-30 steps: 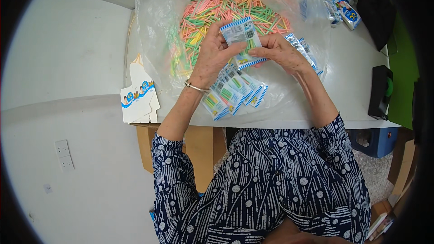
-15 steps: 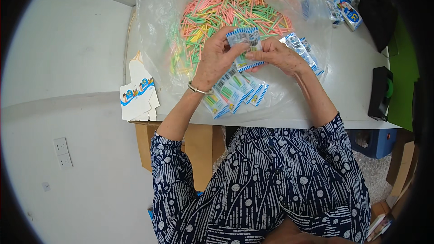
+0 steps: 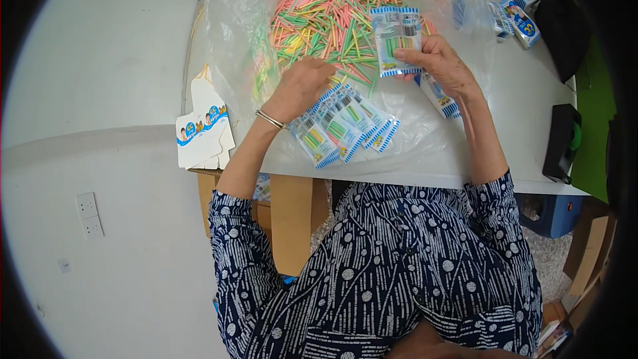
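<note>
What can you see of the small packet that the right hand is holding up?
The packet is a flat, clear plastic sleeve with blue and white printed bands at its top and bottom. A few thin sticks, green among them, show through its middle. It stands nearly upright above the pile of coloured sticks. The right hand pinches its lower right edge; nothing else visibly touches it.

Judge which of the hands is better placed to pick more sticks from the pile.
Probably the left hand: it rests empty at the coloured sticks, while the right hand holds a small packet.
</note>
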Available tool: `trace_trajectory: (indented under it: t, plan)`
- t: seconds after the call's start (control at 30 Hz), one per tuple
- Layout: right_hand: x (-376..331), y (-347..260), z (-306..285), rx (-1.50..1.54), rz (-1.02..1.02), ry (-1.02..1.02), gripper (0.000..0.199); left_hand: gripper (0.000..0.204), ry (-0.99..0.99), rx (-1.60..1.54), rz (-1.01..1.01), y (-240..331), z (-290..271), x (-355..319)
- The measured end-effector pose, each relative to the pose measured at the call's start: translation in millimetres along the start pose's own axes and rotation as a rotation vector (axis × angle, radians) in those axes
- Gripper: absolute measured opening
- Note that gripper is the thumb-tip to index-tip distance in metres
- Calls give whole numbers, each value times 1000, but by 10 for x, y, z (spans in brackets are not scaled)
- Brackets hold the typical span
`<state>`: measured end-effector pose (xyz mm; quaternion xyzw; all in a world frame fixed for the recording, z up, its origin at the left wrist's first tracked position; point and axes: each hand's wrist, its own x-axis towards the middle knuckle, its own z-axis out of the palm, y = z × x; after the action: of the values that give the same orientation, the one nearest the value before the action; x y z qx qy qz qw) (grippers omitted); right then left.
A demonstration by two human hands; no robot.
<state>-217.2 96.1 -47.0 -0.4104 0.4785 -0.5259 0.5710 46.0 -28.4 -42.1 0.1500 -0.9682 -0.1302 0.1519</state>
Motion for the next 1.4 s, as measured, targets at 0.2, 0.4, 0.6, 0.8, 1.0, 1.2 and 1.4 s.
trace_trajectory:
  t: [0.2,0.4,0.6,0.8,1.0,1.2,1.4]
  plan:
    - [12,40,194,13,54,-50,26,12,-19,275,173,-49,127,63]
    - [19,49,211,15,104,-56,28,21,-202,426,91,-9,97,122]
    - [42,70,187,-37,103,-125,29,32,-7,-81,-318,13,-289,267]
    - [72,172,168,-94,127,-273,32,32,404,-936,-400,335,-526,580]
    - [4,115,272,-28,157,-306,31,29,465,-1014,-374,541,-402,564]
    - [11,73,316,24,145,-332,29,19,229,-893,-443,513,-280,419]
    - [-16,49,362,-54,147,-398,31,20,118,-610,-268,602,-207,308]
